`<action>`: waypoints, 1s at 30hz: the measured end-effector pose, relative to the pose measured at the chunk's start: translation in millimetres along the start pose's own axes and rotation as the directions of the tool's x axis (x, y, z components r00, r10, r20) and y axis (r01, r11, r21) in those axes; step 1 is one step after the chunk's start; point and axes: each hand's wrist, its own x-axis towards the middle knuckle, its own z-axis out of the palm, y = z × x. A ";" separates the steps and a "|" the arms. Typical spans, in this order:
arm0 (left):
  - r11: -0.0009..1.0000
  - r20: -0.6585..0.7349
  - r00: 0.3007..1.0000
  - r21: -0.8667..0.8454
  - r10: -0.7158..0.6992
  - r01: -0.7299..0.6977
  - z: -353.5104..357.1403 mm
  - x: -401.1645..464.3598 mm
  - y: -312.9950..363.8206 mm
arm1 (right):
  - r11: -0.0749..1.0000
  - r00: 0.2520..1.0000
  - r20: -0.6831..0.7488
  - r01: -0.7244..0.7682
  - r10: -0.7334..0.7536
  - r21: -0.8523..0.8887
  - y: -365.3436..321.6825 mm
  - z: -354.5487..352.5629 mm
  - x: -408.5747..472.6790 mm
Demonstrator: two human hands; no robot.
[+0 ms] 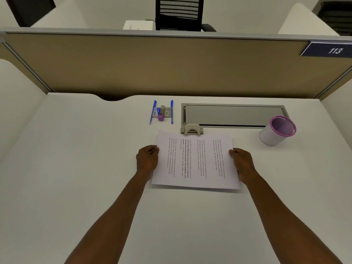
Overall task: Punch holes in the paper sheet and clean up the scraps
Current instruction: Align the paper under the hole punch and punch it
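A white printed paper sheet (195,161) is held slightly above the white desk, with its text running sideways. My left hand (147,160) pinches its left edge and my right hand (242,161) pinches its right edge. The sheet's far edge reaches a beige hole punch (192,129) that stands on the desk just behind it. Whether the paper is inside the punch slot I cannot tell. A white cup-shaped bin with a purple rim (277,131) stands to the right, tilted in this view.
Two blue pens (172,111), a small staple box, a stapler and a purple eraser (161,117) lie at the back left of the punch. A grey cable tray lid (232,116) is set into the desk. A tan partition (152,63) closes the back.
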 end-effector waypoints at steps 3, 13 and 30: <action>1.000 0.004 1.000 -0.010 -0.001 0.001 0.8 -0.5 -1.1 | 1.000 1.000 -0.001 0.003 -0.003 0.012 1.2 -0.6 1.2; 0.999 0.010 1.000 0.035 -0.020 0.020 -1.6 0.7 -1.0 | 0.999 1.000 -0.010 0.030 -0.030 0.027 0.4 4.3 6.9; 0.950 -0.099 0.989 0.304 0.109 -0.074 14.4 23.9 33.6 | 0.907 0.936 -0.287 0.068 -0.202 -0.416 -22.0 18.3 28.4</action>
